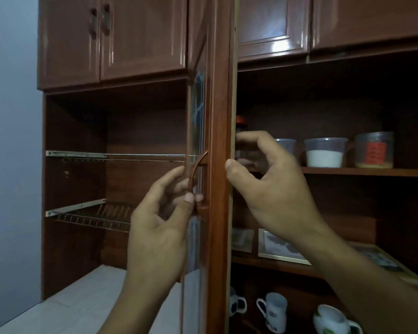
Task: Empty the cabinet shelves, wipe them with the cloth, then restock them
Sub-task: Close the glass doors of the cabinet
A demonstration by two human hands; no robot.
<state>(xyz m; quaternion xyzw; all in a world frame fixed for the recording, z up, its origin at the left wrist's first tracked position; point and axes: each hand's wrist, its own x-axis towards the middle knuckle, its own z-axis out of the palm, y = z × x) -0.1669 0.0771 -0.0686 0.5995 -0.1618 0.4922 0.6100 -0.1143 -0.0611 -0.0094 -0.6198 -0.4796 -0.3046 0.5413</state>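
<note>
Head view: left hand (pixel 159 213) pinches the door handle (pixel 196 174), at 9 o'clock from the right hand (pixel 273 184), curled around a jar (pixel 247 154); contact unclear.

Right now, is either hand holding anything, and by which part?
Left hand pinches the door handle near its lower end; right hand curls toward a jar, grip unclear.

The left grip (pixel 159 227) and the right grip (pixel 270 189) are bare hands on bare forearms. The nails are cut short and plain, and show most clearly on the two thumbs. Creased knuckles mark the back of the right grip, and soft skin folds show at the base of the left thumb.
</note>
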